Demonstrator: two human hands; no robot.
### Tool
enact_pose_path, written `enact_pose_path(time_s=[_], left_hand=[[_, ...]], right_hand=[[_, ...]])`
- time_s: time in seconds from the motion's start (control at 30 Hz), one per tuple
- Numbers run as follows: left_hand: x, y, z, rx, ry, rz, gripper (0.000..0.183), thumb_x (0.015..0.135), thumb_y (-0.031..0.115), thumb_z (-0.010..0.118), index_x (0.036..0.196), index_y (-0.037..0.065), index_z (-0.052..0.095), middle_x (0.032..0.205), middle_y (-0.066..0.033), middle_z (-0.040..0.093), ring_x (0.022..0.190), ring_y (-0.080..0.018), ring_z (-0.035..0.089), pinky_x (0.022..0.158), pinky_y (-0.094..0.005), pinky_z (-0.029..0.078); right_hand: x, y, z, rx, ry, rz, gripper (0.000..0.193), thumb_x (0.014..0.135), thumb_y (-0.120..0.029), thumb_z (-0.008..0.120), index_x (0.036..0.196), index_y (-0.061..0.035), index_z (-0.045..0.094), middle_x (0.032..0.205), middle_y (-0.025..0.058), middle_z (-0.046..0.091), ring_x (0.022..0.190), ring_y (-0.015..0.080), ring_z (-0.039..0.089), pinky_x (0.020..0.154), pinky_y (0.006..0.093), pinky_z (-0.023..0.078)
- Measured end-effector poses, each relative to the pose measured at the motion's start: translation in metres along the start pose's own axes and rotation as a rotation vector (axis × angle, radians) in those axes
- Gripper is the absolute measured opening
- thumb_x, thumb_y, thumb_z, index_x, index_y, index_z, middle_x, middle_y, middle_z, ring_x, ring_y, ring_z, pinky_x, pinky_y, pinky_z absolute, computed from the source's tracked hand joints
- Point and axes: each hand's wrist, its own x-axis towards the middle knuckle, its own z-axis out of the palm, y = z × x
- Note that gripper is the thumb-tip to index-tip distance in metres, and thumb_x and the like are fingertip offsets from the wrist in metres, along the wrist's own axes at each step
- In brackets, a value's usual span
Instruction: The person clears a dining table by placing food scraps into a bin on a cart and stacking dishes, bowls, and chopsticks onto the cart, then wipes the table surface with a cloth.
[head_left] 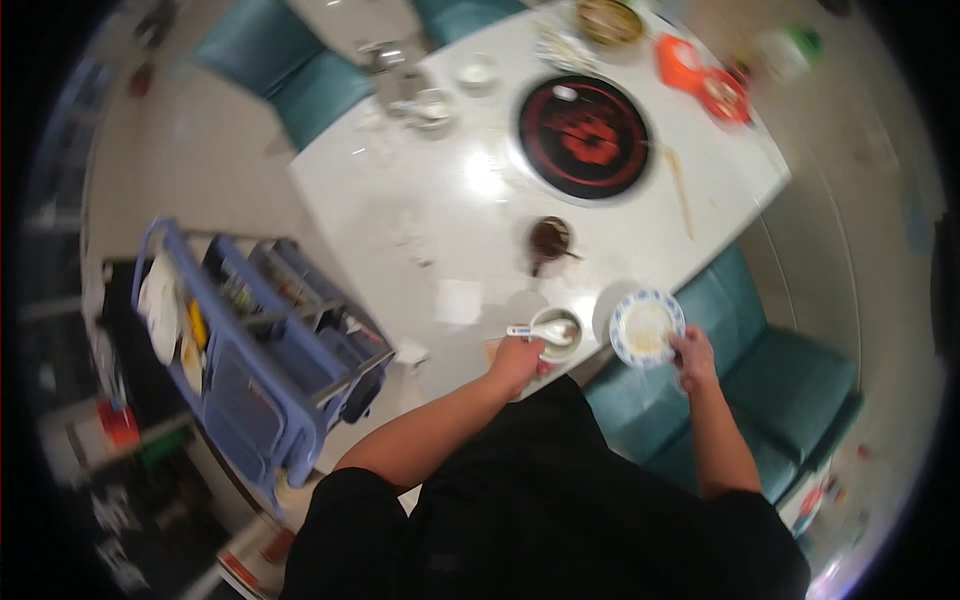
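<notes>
My left hand [517, 366] is closed on a small bowl [575, 352] at the table's near edge. A white spoon [545, 331] with a patterned handle lies in that bowl. To the right, my right hand [694, 359] grips the rim of a white plate [648, 328] with a blue patterned border, held over the table's edge. The plate's middle carries a yellowish smear. Just beyond the bowl is a dark brown spill or small dark dish [549, 240]; blur hides which. A white napkin [458, 302] lies flat left of the bowl.
A white table [380, 200] holds a round black hot plate [585, 136], a pair of chopsticks [679, 193], bowls [432, 110] and a red container [724, 96]. A blue-grey cart [260, 350] with dishes stands at left. Green chairs [790, 370] flank the table.
</notes>
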Motion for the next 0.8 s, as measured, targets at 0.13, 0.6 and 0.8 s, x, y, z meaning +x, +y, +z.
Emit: enact_pose_path(time_s=[0.13,0.6,0.8], left_hand=[[-0.101,-0.005,-0.106,-0.197,0.145,0.093,0.022,0.083,0.003,0.052,0.104,-0.002,0.047,0.080,-0.0142,0.063,0.061,-0.0226,0.067,0.044,-0.0270,0.049],[-0.434,-0.188,-0.447,-0.768,0.653,0.470,0.033,0.082,0.001,0.050,0.115,-0.002,0.050,0.087,-0.0135,0.066,0.061,-0.0192,0.065,0.046,-0.0255,0.050],[-0.506,-0.260,-0.515,-0.875,0.901,0.502,0.037,0.083,0.004,0.047,0.119,-0.002,0.052,0.097,-0.0145,0.066,0.070,-0.0214,0.066,0.053,-0.0284,0.051]], right_hand=[[-0.059,-0.004,0.092,-0.218,-0.288,-0.064,0.017,0.082,-0.010,0.067,0.094,-0.0088,0.056,0.075,0.0006,0.056,0.060,0.0101,0.052,0.052,0.0246,0.042],[-0.392,0.067,0.737,-0.235,-0.950,-0.271,0.023,0.085,-0.013,0.066,0.102,-0.0027,0.055,0.083,0.0076,0.059,0.069,0.0181,0.059,0.056,0.0305,0.050],[-0.455,0.148,0.949,-0.171,-0.874,-0.191,0.006,0.082,-0.003,0.059,0.087,0.0006,0.057,0.071,0.0121,0.057,0.057,0.0214,0.058,0.041,0.0319,0.043]])
